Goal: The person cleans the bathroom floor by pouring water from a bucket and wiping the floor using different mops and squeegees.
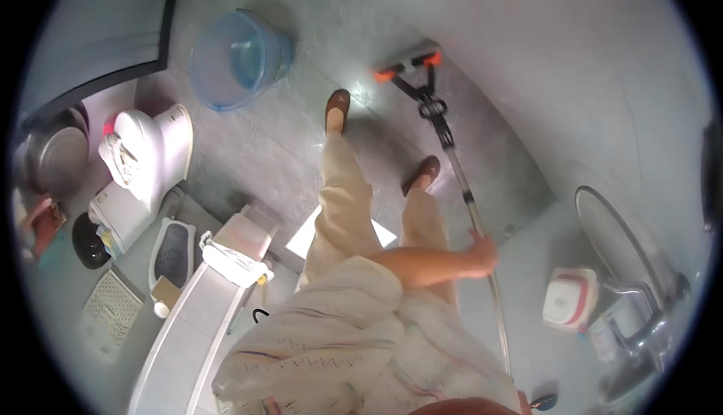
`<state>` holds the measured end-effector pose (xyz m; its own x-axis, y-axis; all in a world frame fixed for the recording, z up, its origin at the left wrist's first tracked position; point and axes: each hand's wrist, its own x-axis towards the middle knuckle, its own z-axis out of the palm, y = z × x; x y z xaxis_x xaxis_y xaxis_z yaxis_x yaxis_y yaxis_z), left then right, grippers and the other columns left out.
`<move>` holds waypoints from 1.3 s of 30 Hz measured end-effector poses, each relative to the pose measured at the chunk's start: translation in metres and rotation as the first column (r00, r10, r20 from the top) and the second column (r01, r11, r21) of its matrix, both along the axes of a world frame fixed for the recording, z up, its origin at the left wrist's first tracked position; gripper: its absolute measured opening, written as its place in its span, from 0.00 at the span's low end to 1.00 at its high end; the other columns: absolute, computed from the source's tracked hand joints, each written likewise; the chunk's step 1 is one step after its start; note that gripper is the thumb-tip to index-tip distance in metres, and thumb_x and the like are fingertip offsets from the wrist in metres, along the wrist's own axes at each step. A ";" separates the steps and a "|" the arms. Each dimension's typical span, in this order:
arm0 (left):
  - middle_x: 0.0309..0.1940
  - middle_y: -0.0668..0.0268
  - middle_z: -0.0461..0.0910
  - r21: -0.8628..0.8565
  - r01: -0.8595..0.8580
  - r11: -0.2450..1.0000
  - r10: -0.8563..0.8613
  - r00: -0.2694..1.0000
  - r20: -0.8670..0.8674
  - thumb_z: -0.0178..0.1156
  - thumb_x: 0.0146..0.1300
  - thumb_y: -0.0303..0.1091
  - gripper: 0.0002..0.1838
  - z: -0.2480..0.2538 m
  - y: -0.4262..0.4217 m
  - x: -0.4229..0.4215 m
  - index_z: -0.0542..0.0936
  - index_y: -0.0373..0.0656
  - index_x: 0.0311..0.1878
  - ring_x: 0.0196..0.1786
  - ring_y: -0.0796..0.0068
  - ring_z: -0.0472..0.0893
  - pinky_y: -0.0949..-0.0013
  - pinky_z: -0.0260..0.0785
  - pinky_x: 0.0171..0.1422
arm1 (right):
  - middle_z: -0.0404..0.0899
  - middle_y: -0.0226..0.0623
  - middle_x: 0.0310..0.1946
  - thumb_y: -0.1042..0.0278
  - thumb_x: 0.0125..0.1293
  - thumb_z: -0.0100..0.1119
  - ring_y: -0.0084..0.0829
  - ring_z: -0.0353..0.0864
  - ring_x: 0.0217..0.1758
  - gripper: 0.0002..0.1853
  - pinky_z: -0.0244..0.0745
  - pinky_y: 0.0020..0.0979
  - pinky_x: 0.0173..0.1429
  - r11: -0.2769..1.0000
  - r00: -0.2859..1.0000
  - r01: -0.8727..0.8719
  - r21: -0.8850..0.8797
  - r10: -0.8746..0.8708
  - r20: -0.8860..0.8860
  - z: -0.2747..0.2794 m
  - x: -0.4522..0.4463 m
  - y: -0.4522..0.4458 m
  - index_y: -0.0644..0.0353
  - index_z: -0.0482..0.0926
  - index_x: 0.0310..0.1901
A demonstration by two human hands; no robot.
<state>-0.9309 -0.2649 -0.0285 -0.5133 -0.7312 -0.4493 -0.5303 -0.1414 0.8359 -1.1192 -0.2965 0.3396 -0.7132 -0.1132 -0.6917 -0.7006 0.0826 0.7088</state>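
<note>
A mop point(453, 155) with a long metal pole slants from the floor down to the lower right of the head view. Its wide black head has orange ends and rests on the grey floor near the wall. My left hand point(480, 255), reaching across my body, is closed around the middle of the pole. At the bottom edge, my right hand point(523, 402) is mostly cut off and appears closed at the pole's upper end. A blue translucent bucket point(211, 76) stands on the floor to the left of the mop head.
A toilet point(169, 140) and a metal basin point(60, 155) are at the left. Closer in are a grey-and-white plastic tub point(172, 253) and a long white ledge point(169, 340). A white-and-pink container point(570, 298) sits by a faucet point(651, 336) at right.
</note>
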 end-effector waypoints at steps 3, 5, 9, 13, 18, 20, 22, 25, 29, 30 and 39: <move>0.35 0.51 0.76 -0.080 0.144 0.986 -0.149 0.987 -0.064 0.56 0.48 0.35 0.12 0.018 -0.014 -0.031 0.80 0.41 0.35 0.42 0.55 0.71 0.33 0.63 0.39 | 0.72 0.37 0.17 0.65 0.50 0.58 0.28 0.71 0.18 0.10 0.66 0.32 0.23 0.998 0.987 0.019 0.053 -0.010 -0.159 0.035 -0.037 -0.009 0.63 0.74 0.29; 0.34 0.53 0.77 -0.089 0.127 0.988 -0.132 0.990 -0.049 0.56 0.48 0.35 0.12 0.012 -0.024 -0.013 0.80 0.41 0.35 0.42 0.57 0.71 0.34 0.64 0.38 | 0.73 0.37 0.18 0.65 0.51 0.58 0.27 0.71 0.19 0.09 0.66 0.32 0.24 0.996 0.985 0.013 0.089 0.003 -0.172 0.034 -0.041 -0.019 0.64 0.75 0.29; 0.34 0.51 0.76 -0.027 -0.007 1.000 0.008 1.000 0.004 0.55 0.48 0.33 0.12 -0.030 -0.019 0.064 0.80 0.38 0.36 0.43 0.55 0.71 0.34 0.64 0.40 | 0.71 0.32 0.12 0.69 0.48 0.59 0.22 0.68 0.11 0.06 0.63 0.28 0.15 0.996 0.998 0.020 0.088 -0.014 -0.061 -0.041 0.053 -0.055 0.62 0.74 0.21; 0.40 0.48 0.72 0.055 -0.243 0.969 0.234 0.963 0.132 0.50 0.51 0.29 0.13 -0.125 -0.013 0.212 0.77 0.33 0.36 0.47 0.48 0.69 0.38 0.58 0.49 | 0.69 0.32 0.10 0.65 0.49 0.58 0.24 0.68 0.09 0.11 0.60 0.30 0.13 0.986 0.965 -0.169 0.003 0.165 0.203 -0.167 0.136 -0.073 0.62 0.72 0.18; 0.50 0.49 0.69 -0.102 -0.392 0.914 0.363 0.679 0.638 0.49 0.56 0.39 0.21 -0.293 0.035 0.520 0.68 0.42 0.54 0.54 0.52 0.68 0.52 0.60 0.58 | 0.72 0.46 0.14 0.66 0.54 0.49 0.39 0.75 0.15 0.11 0.69 0.37 0.20 0.951 0.749 -0.289 0.113 0.151 0.645 -0.368 0.406 -0.049 0.67 0.71 0.28; 0.55 0.54 0.65 -0.057 -0.364 0.930 0.248 0.503 0.828 0.52 0.55 0.45 0.26 -0.294 0.058 0.642 0.65 0.47 0.57 0.58 0.56 0.66 0.52 0.59 0.59 | 0.72 0.39 0.14 0.65 0.51 0.51 0.34 0.73 0.19 0.11 0.68 0.34 0.24 0.988 0.429 -0.151 -0.002 0.067 0.901 -0.388 0.544 -0.034 0.67 0.71 0.29; 0.61 0.57 0.59 -0.170 -0.419 0.892 0.300 0.268 0.915 0.52 0.55 0.48 0.31 -0.310 0.089 0.719 0.58 0.52 0.62 0.61 0.58 0.62 0.52 0.57 0.62 | 0.72 0.36 0.16 0.66 0.49 0.52 0.29 0.69 0.20 0.11 0.66 0.32 0.26 0.965 0.219 -0.223 0.138 -0.088 0.972 -0.437 0.646 -0.027 0.66 0.71 0.30; 0.64 0.58 0.55 -0.218 -0.659 0.720 0.468 0.229 0.854 0.55 0.54 0.39 0.32 -0.267 0.095 0.750 0.57 0.54 0.63 0.63 0.57 0.59 0.56 0.56 0.63 | 0.69 0.35 0.15 0.68 0.50 0.50 0.23 0.68 0.17 0.09 0.61 0.28 0.19 0.948 0.182 -0.251 0.196 -0.153 0.971 -0.470 0.713 -0.016 0.65 0.69 0.29; 0.64 0.61 0.54 -0.211 -0.609 0.765 0.480 0.320 0.817 0.56 0.53 0.38 0.33 -0.267 0.080 0.723 0.57 0.55 0.63 0.65 0.56 0.57 0.55 0.55 0.63 | 0.68 0.32 0.17 0.67 0.52 0.50 0.20 0.65 0.15 0.11 0.60 0.27 0.18 0.967 0.217 -0.096 0.237 -0.212 0.953 -0.457 0.654 -0.021 0.65 0.67 0.34; 0.64 0.61 0.54 -0.225 -0.562 0.796 0.477 0.354 0.804 0.56 0.53 0.39 0.33 -0.283 0.078 0.708 0.57 0.56 0.63 0.65 0.56 0.56 0.54 0.55 0.63 | 0.67 0.31 0.18 0.67 0.53 0.50 0.20 0.64 0.15 0.11 0.59 0.26 0.18 0.968 0.231 -0.019 0.251 -0.240 0.943 -0.447 0.620 -0.024 0.65 0.68 0.35; 0.44 0.59 0.73 -0.179 -0.220 0.959 0.283 0.744 0.605 0.54 0.50 0.35 0.14 -0.221 0.006 0.256 0.78 0.52 0.42 0.51 0.56 0.67 0.50 0.58 0.53 | 0.65 0.25 0.20 0.70 0.51 0.54 0.17 0.64 0.21 0.17 0.60 0.23 0.24 0.995 0.560 0.086 -0.050 -0.007 0.828 -0.245 0.159 -0.050 0.60 0.70 0.45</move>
<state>-0.6744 -0.2586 -0.2493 0.0623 -0.8468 -0.5282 -0.8910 -0.2857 0.3529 -0.9601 -0.3466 0.0946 0.1603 -0.1764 -0.9712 -0.9693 0.1575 -0.1886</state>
